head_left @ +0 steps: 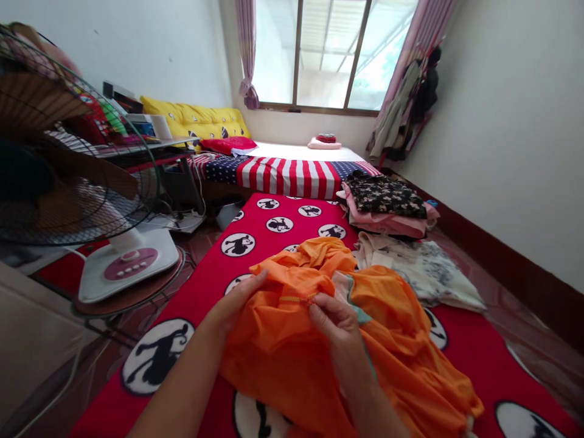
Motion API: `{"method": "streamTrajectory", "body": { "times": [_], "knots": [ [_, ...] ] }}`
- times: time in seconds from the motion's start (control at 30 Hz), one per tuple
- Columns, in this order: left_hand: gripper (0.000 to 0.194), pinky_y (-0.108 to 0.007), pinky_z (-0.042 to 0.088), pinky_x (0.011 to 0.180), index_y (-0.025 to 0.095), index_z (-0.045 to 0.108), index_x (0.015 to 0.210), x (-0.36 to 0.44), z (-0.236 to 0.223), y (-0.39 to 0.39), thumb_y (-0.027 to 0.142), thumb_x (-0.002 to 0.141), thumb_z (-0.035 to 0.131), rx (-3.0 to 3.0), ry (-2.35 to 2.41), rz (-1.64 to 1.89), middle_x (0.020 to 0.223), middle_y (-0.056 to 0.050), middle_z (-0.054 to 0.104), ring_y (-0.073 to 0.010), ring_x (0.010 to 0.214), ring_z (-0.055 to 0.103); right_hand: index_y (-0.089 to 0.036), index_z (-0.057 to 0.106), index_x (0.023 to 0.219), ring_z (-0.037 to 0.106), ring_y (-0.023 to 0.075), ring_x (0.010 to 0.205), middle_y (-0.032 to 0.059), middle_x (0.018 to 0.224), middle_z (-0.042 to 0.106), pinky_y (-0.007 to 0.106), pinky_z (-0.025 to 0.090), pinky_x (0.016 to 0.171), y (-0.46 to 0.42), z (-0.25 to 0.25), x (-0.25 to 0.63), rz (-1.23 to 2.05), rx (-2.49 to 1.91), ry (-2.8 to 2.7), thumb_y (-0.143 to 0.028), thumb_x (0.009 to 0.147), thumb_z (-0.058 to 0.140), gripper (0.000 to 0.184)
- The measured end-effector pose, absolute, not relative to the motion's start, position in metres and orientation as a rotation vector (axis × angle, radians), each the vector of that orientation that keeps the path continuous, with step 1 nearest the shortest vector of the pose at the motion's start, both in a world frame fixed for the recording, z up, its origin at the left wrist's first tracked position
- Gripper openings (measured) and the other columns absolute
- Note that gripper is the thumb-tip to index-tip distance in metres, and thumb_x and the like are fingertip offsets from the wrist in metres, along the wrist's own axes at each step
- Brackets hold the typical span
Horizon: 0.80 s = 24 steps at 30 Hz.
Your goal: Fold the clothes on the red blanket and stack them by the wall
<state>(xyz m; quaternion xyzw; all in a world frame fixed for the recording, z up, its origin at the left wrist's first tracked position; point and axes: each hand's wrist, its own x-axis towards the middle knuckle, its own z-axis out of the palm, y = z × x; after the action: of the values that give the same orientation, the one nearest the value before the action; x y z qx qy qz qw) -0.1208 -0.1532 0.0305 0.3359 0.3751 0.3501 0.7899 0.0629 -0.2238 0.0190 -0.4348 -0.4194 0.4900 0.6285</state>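
Observation:
An orange garment (292, 353) with pale and mint-green trim lies bunched on a red mat (201, 292) printed with round monkey motifs. My left hand (235, 301) is at the garment's left side, thumb on top and its other fingers tucked beneath the cloth. With thumb and fingertips, my right hand (335, 316) pinches the fabric beside a yellow-stitched seam. The garment's right part spreads loosely over the mat. Just beyond it on the right lies a folded white garment (420, 274) with a grey pattern.
A folded stack with a black floral cloth (383, 193) on pink fabric sits at the mat's far right. To the left, an electric fan (130, 261) stands on a round stool. A low bed (292, 176) with a striped cover lies under the window; hanging clothes (406, 103) are at the right wall.

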Motion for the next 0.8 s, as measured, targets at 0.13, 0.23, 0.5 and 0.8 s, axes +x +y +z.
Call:
{"method": "streamTrajectory", "body": {
  "times": [0.13, 0.23, 0.5, 0.8],
  "knots": [
    [0.034, -0.034, 0.056, 0.080, 0.011, 0.063, 0.114, -0.123, 0.035, -0.163, 0.025, 0.083, 0.063, 0.474, 0.702, 0.776, 0.093, -0.011, 0.073, -0.0240, 0.085, 0.071, -0.021, 0.073, 0.072, 0.047, 0.0096, 0.060, -0.0020, 0.065, 0.060, 0.021, 0.039, 0.057, -0.232, 0.013, 0.064, 1.214, -0.953, -0.818, -0.035, 0.068, 0.079, 0.016],
    [0.042, -0.036, 0.056, 0.082, 0.017, 0.057, 0.124, -0.125, 0.034, -0.169, 0.024, 0.083, 0.064, 0.508, 0.773, 0.791, 0.098, -0.009, 0.072, -0.0230, 0.087, 0.071, -0.021, 0.075, 0.074, 0.051, 0.0096, 0.062, -0.0018, 0.068, 0.065, 0.021, 0.041, 0.060, -0.236, 0.010, 0.062, 1.257, -0.882, -0.756, -0.035, 0.066, 0.081, 0.017],
    [0.053, -0.042, 0.056, 0.085, 0.010, 0.065, 0.112, -0.116, 0.029, -0.195, 0.053, 0.080, 0.062, 0.491, 0.774, 0.575, 0.099, -0.017, 0.073, -0.0321, 0.097, 0.069, -0.021, 0.075, 0.074, 0.054, 0.0103, 0.061, -0.0013, 0.069, 0.068, 0.022, 0.043, 0.061, -0.246, 0.013, 0.055, 1.359, -0.768, -0.695, -0.034, 0.065, 0.081, 0.016],
    [0.031, -0.040, 0.056, 0.090, 0.017, 0.073, 0.092, -0.117, 0.000, -0.216, 0.035, 0.067, 0.079, 0.378, 0.730, 0.645, 0.083, -0.008, 0.076, -0.0308, 0.103, 0.067, -0.022, 0.075, 0.077, 0.062, 0.0135, 0.073, 0.0000, 0.080, 0.072, 0.025, 0.047, 0.075, -0.252, 0.012, 0.049, 1.465, -0.667, -0.582, -0.031, 0.065, 0.081, 0.016]
  ]
}}
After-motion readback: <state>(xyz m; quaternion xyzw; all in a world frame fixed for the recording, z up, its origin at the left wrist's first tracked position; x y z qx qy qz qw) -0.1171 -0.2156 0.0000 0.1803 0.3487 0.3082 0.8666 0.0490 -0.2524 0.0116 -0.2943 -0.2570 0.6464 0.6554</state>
